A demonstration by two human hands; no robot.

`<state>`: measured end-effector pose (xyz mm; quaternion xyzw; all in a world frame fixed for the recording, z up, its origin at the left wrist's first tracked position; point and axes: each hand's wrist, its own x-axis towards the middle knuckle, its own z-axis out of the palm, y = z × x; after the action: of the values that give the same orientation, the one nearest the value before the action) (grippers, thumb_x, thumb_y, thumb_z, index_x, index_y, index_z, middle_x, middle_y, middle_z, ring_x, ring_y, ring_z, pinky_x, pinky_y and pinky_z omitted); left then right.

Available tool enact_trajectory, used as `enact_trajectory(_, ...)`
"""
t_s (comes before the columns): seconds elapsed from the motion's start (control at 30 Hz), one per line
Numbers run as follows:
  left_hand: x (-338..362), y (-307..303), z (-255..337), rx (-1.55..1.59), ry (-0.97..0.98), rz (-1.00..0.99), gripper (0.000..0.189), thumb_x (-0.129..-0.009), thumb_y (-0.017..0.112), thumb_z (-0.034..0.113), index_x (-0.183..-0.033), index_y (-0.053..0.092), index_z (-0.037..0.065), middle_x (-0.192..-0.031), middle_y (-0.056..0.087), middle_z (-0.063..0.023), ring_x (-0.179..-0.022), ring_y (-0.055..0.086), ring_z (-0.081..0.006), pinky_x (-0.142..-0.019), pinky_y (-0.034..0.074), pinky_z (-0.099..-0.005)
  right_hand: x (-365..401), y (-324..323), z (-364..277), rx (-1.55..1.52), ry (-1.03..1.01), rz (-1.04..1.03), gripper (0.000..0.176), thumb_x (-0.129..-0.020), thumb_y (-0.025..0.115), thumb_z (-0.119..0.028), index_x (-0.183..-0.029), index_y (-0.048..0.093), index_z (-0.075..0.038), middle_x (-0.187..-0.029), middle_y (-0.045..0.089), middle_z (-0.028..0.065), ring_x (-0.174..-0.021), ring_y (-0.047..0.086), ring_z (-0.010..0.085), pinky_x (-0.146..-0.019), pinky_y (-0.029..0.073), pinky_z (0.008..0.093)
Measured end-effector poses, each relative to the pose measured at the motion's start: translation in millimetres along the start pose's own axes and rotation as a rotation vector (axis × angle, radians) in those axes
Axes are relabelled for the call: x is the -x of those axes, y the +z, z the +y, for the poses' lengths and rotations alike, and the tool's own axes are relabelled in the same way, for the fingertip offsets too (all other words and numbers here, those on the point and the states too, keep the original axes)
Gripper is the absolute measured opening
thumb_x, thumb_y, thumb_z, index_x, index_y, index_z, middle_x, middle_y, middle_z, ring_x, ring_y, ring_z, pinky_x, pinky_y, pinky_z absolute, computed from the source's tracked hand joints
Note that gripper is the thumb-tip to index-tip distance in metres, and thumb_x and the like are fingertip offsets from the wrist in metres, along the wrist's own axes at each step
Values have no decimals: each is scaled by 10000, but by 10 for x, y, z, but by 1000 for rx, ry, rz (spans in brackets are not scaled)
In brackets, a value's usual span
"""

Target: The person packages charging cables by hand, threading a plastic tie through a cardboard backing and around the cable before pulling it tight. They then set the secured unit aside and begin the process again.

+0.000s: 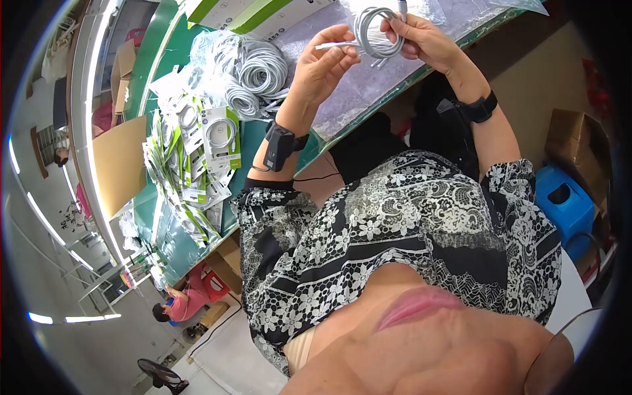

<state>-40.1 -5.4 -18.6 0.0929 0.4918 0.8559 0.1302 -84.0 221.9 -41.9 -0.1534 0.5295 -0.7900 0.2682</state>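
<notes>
A grey cable [376, 50] is wound into a small coil in front of me, above the table. My right hand [421, 41] pinches the coil at its right side, where one plug end [403, 6] points up. Held between the thumb and fingers of my left hand [327, 58] is a straight end of the same cable with a pale tip [324, 47]. Beside my left forearm lie several more coiled grey cables [263, 71], partly in clear plastic. Closer to me is a pile of green-and-white cable packages [220, 135].
Green-and-white boxes [253, 13] stand at the table's far side. Clear plastic sheeting [349, 108] covers the table by its front edge. A blue stool [565, 201] and a cardboard box [576, 148] are on the right. Another person [187, 303] sits farther along the table.
</notes>
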Motion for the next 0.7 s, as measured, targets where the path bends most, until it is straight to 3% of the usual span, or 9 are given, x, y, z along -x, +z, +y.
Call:
enact_trajectory(0.2,24,-93,-98,107,73,60,265,-933,533,211,-1096,524,2,-1007,581,-105,-669,548,-122,-638,499,-261,19,25,21,1,22,29,267,-964,471,-290,-1040,581,-59,-754,490,-57,-513,360,11,-455,293,154)
enact_trajectory(0.3,-29,-253,-88,333,-146,-253,227,-931,536,207,-1058,531,18,-940,597,-97,-698,610,-143,-618,517,-252,13,24,-2,96,18,13,269,-960,481,-294,-1041,580,-57,-747,490,-57,-509,365,14,-450,293,156)
enact_trajectory(0.33,-33,-287,-103,330,-143,-254,227,-931,536,207,-1058,531,18,-940,597,-97,-698,610,-143,-618,517,-252,-5,28,-19,145,15,0,270,-958,485,-296,-1041,580,-56,-743,491,-56,-507,368,16,-448,293,157)
enact_trajectory(0.43,-83,-239,48,230,-584,-342,221,-926,546,223,-1021,545,24,-853,597,-65,-651,619,-156,-565,508,-265,-28,72,-74,243,8,3,270,-955,493,-296,-1039,579,-55,-739,490,-56,-501,372,20,-443,294,160)
enact_trajectory(0.47,-118,-221,113,216,-580,-343,221,-926,546,223,-1021,545,24,-853,597,-65,-651,619,-156,-565,508,-265,-28,78,-95,291,6,13,270,-953,496,-297,-1039,578,-54,-737,490,-56,-497,374,22,-441,294,161)
enact_trajectory(0.57,-227,-124,256,-245,-379,-49,234,-916,566,248,-1001,547,31,-825,591,-39,-559,572,-147,-514,466,-261,-6,51,-74,143,40,40,269,-949,505,-294,-1031,577,-48,-745,495,-54,-506,383,23,-450,306,164)
enact_trajectory(0.6,-318,-196,319,-252,-372,-52,234,-916,566,248,-1001,547,31,-825,591,-39,-559,572,-147,-514,466,-261,-11,58,-56,69,62,53,268,-946,509,-292,-1028,576,-45,-748,498,-53,-511,387,23,-455,312,165)
enact_trajectory(0.67,-592,-509,526,-569,-13,186,246,-903,581,271,-1032,569,62,-845,605,-68,-657,592,-170,-594,488,-305,-18,132,20,-90,49,88,268,-945,512,-284,-1035,571,-39,-758,502,-46,-522,391,27,-468,322,169)
enact_trajectory(0.7,-663,-656,621,-1130,290,250,277,-864,623,282,-1012,580,52,-837,610,-91,-697,602,-196,-619,490,-329,-18,172,68,-249,43,125,268,-943,515,-277,-1042,566,-33,-768,505,-40,-533,396,30,-481,333,173)
